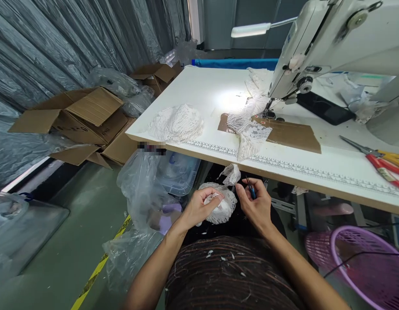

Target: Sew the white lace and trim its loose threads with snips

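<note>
Across the far right of the room, a white sewing machine (335,47) stands on the white surface (199,92), its upper body cut off by the frame's top edge. Lace strips (251,129) trail from under its needle over a brown card sheet (292,134) and hang past the near edge. Left of them lies a heap of lace (176,124). Red-and-yellow scissors (380,161) lie at the right, their handles cut off. Open cardboard boxes (79,118) sit on the floor at far left, and a purple basket (373,269) at near right is only partly in view. Clear plastic bags (144,189) bulge below the surface; what they hold is hard to make out.

Below the near edge, over the person's lap, the left hand (199,206) curls its fingers around a bundled piece of white lace (222,206), partly hiding it. The right hand (255,204), just beside, pinches small dark snips (250,188) between thumb and fingers; the blades are mostly hidden, and whether they touch the lace cannot be told.
</note>
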A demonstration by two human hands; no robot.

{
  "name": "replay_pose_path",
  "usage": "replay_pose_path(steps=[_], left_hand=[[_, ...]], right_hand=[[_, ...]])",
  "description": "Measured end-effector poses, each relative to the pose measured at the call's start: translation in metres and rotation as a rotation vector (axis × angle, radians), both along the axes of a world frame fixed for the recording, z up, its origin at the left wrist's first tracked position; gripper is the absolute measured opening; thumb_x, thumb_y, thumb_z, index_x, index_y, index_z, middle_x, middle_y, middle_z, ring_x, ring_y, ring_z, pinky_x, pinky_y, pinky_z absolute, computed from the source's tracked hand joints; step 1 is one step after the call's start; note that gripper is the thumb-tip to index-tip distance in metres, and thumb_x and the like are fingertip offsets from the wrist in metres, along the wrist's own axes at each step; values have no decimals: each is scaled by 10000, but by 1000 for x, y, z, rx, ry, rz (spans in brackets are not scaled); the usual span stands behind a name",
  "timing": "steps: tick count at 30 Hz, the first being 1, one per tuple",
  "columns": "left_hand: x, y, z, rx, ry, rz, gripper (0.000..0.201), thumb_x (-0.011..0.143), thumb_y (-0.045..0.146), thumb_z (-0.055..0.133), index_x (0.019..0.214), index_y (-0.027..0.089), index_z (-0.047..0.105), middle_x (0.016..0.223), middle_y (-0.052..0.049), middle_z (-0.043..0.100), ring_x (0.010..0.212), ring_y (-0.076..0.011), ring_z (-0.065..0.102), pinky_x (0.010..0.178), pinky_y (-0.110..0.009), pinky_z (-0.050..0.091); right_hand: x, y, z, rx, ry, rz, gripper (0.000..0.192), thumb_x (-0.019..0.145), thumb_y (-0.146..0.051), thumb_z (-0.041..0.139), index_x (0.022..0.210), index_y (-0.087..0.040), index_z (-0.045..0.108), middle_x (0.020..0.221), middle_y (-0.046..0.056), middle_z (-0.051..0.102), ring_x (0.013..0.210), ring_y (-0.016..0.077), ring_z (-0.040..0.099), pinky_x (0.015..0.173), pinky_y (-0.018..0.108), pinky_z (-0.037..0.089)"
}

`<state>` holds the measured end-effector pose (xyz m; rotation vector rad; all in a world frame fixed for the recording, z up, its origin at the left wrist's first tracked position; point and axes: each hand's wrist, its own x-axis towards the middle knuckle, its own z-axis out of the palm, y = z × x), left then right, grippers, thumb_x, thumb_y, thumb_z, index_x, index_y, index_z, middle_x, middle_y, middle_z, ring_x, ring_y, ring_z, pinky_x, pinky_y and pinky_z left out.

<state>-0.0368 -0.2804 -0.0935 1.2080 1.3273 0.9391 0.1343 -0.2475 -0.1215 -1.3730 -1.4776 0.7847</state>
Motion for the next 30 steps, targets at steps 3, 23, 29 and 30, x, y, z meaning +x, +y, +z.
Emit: replay_pose_path(steps=[3,23,29,30], left_hand=[[-3,0,2,91,113,-24,168,833,300,607,847,163,704,788,-30,679,733,-148,585,710,-248,452],[0,16,4,227,-277,-471,341,736,502,704,770,164,719,877,-56,589,891,-200,576,850,-324,450],[-6,6,8,86,-80,-265,245,800,388,679,814,144,703,773,-45,678,747,-156,607,723,-256,461],[-7,5,8,88,-43,-237,246,803,386,675,829,143,712,794,-53,694,770,-164,618,734,-259,465]], right_hand=[[-13,13,-3,17,8,-63,357,780,-511,651,876,-169,617,572,-55,442,504,108,402,521,245,372],[13,-67,32,97,161,654,131,828,-102,578,776,-205,516,686,-8,551,636,135,497,609,267,396],[26,-47,22,-199,38,589,221,955,-350,454,833,-194,552,638,-37,441,559,114,374,528,248,322],[26,-43,19,-238,27,562,295,978,-387,392,820,-192,546,632,-38,418,556,114,355,521,248,308]])
